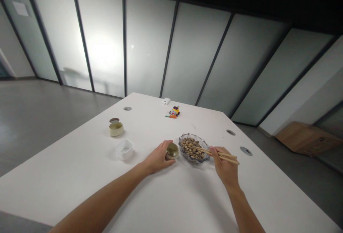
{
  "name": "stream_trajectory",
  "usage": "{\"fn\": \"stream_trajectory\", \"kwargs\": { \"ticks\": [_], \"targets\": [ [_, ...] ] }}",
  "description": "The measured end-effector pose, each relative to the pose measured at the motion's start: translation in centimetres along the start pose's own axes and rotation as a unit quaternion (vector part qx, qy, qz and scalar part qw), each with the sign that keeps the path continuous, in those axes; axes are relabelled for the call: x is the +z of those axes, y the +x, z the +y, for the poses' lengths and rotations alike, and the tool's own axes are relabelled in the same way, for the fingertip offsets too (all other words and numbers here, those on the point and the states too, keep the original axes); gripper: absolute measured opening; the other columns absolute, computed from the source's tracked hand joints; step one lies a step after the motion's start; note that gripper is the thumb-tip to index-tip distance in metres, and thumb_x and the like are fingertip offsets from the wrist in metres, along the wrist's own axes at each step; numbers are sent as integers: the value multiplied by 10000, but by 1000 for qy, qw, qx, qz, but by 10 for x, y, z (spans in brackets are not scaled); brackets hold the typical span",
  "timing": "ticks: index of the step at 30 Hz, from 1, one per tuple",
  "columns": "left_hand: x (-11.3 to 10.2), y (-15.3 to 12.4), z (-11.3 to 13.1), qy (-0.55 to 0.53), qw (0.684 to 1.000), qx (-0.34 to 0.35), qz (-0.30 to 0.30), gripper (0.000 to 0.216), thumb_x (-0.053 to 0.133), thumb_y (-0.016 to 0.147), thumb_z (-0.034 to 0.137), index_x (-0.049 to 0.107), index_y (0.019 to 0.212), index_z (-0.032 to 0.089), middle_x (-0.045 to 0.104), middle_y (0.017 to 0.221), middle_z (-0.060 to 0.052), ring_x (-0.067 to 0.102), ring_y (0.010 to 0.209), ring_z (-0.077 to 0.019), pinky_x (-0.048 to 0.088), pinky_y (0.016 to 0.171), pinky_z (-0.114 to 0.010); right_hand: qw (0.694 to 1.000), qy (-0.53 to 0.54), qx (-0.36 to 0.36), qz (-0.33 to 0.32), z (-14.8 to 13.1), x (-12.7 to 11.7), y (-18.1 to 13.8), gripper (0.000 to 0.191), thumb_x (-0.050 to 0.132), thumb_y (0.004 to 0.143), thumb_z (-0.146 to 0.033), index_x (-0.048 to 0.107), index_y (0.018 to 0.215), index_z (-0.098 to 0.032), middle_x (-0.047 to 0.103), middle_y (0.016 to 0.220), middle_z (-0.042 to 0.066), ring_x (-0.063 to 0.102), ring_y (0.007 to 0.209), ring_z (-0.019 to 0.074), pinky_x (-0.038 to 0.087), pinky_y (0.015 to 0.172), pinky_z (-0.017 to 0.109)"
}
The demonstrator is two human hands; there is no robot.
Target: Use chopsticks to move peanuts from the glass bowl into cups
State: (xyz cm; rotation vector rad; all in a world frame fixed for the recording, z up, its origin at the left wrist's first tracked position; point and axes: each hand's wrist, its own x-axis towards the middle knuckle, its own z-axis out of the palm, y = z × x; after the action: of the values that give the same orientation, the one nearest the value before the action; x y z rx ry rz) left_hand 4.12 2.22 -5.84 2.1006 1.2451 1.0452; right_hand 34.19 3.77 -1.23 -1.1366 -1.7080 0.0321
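Note:
In my right hand (224, 165) is a pair of wooden chopsticks (225, 157), gripped near the middle. Their tips reach into a scalloped clear glass bowl (196, 160) and touch the heap of pale brown nuts or shells (190, 147) in it; I cannot tell their exact kind. Just left of the glass bowl, my left hand (160, 157) curls around a small olive-green cup (172, 150) standing on the table. A few small dark bits seem to lie inside that cup. Whether the chopstick tips pinch a piece cannot be made out.
Toward the left on the white table (150, 197) stand a white plastic tub (124, 151) and another green cup (116, 129). Farther back are a toy car (174, 111), an orange carrot-like piece (173, 117) and a white box (166, 101). Round cable holes (245, 151) pierce the tabletop.

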Motion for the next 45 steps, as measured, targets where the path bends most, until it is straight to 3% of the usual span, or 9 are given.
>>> {"fn": "stream_trajectory", "kwargs": {
  "ticks": [9, 14, 19, 22, 26, 31, 38, 45],
  "targets": [
    [1, 0, -4, 3, 1000, -1, 1, 800, 798, 803, 257, 431, 1513, 233, 554, 1484, -155, 560, 1362, -339, 439, 1196, -528, 990, 67, 102, 65, 3, -1, 0, 510, 617, 935, -690, 737, 855, -201, 783, 800, 91, 762, 760, 268, 596, 715, 371],
    [1, -1, -4, 0, 1000, 1, 7, 795, 802, 805, 267, 436, 1509, 235, 562, 1477, -156, 568, 1354, -339, 445, 1190, -522, 951, 233, 183, 83, -4, 5, -1, 479, 720, 882, -656, 728, 824, -181, 771, 776, 78, 768, 712, 252, 649, 710, 388],
    [2, -1, -2, 6, 1000, -9, 2, 798, 802, 810, 270, 431, 1515, 219, 556, 1488, -160, 569, 1353, -335, 443, 1192, -508, 919, 337, 195, 58, -18, 16, -4, 443, 771, 850, -628, 716, 796, -192, 753, 784, 53, 748, 687, 223, 658, 675, 385],
    [2, 0, -1, 10, 1000, -10, 1, 804, 801, 807, 268, 428, 1517, 213, 554, 1489, -164, 563, 1359, -339, 442, 1194, -511, 938, 300, 175, 15, -22, 15, -4, 478, 736, 849, -674, 727, 803, -198, 753, 778, 64, 736, 653, 233, 642, 627, 383],
    [2, 0, -3, 13, 1000, -7, -1, 795, 801, 818, 284, 424, 1516, 226, 551, 1493, -159, 559, 1366, -338, 438, 1199, -515, 985, 129, 103, 51, -17, 0, -1, 544, 606, 917, -723, 715, 789, -205, 747, 768, 73, 735, 716, 241, 600, 665, 350],
    [0, 0, -4, 15, 1000, -7, -6, 795, 796, 820, 275, 418, 1518, 227, 550, 1490, -155, 563, 1361, -331, 444, 1194, -506, 999, -9, 25, 42, -6, -10, 3, 580, 515, 977, -713, 710, 759, -213, 734, 723, 60, 698, 668, 210, 522, 629, 304],
    [0, 1, -2, 12, 1000, 1, -8, 802, 797, 817, 272, 415, 1520, 217, 556, 1476, -162, 555, 1364, -336, 438, 1197, -517, 998, -37, -42, 1, -7, -6, 4, 577, 474, 1024, -666, 689, 726, -221, 722, 735, 46, 677, 648, 183, 502, 630, 289],
    [1, 0, -2, 8, 1000, -2, -3, 790, 800, 815, 265, 430, 1512, 234, 564, 1473, -151, 567, 1355, -333, 446, 1193, -516, 999, -15, -26, 12, -3, -7, 3, 515, 504, 1031, -619, 692, 763, -222, 716, 722, 36, 682, 631, 181, 499, 599, 289]
  ]
}}
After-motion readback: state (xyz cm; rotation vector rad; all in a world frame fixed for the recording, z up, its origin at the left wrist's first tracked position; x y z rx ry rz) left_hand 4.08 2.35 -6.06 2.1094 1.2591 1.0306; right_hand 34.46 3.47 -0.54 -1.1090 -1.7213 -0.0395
